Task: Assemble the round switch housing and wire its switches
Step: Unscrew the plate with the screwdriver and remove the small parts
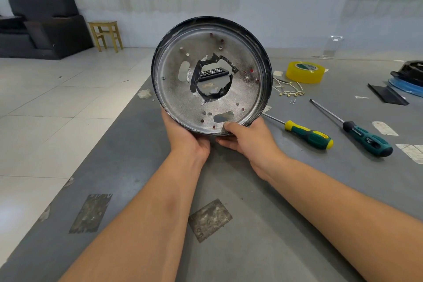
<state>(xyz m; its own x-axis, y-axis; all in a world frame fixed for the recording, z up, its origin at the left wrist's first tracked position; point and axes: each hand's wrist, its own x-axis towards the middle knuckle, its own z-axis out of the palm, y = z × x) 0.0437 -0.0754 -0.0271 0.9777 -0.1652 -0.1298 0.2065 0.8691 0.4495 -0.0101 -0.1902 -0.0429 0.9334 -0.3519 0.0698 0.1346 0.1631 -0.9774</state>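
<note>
A flat grey table [142, 167], scuffed and patched with worn tape residue, carries everything here. Above its middle, tilted up toward the camera, is the one round switch housing [240, 89]: a shallow metal dish with a speckled silver inner face, a dark rim, many small punched holes, two oval slots and a ragged central opening edged with black tape. Both hands hold it at its lower edge: the left hand [186, 137] cups the rim from beneath with curled fingers, and the right hand [248, 137] has a closed grip, thumb pressed on the inner face, fingers wrapped behind. To the right lie one glossy yellow roll of tape [305, 72], two screwdrivers with slim steel shafts, one handled green and yellow [307, 134] and one green and black [366, 138], and a loose bundle of pale wires [289, 90] with small brass terminals.
</note>
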